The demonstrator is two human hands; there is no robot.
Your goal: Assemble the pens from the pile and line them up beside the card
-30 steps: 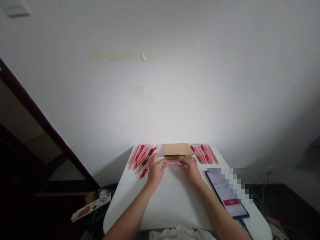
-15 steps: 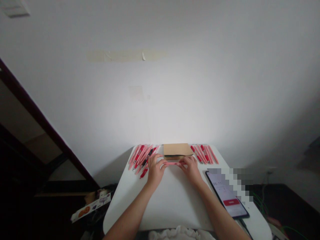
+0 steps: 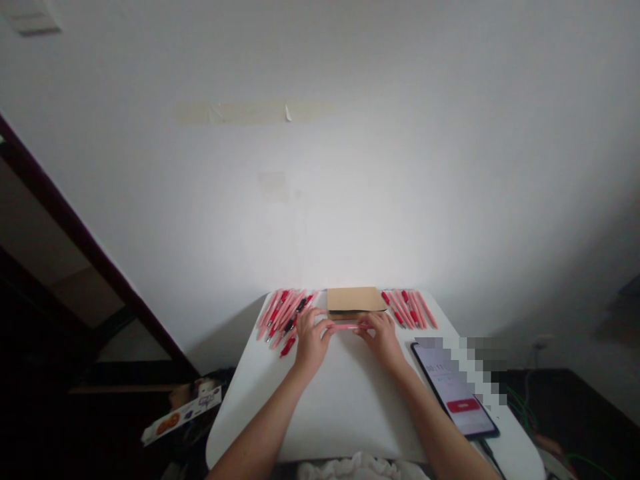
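Between my two hands a pink pen (image 3: 344, 327) lies level, just in front of a brown cardboard box (image 3: 356, 299). My left hand (image 3: 311, 339) pinches the pen's left end between thumb and fingers. At its right end, the fingers of my right hand (image 3: 381, 337) are closed on it, hiding that tip. Left of my left hand lies a loose pile of pink, red and black pens (image 3: 283, 315). A row of pink and red pens (image 3: 410, 309) rests to the right of the box, beyond my right hand.
A phone (image 3: 453, 390) with a lit screen and a cable lies at the right of the white table (image 3: 350, 413). Behind the table stands a pale wall (image 3: 380, 167). Clutter with a white printed strip (image 3: 183, 415) sits on the left, below the tabletop.
Both hands stay almost in place with the pen between them. A little more of the pen's right part shows at my right fingers.
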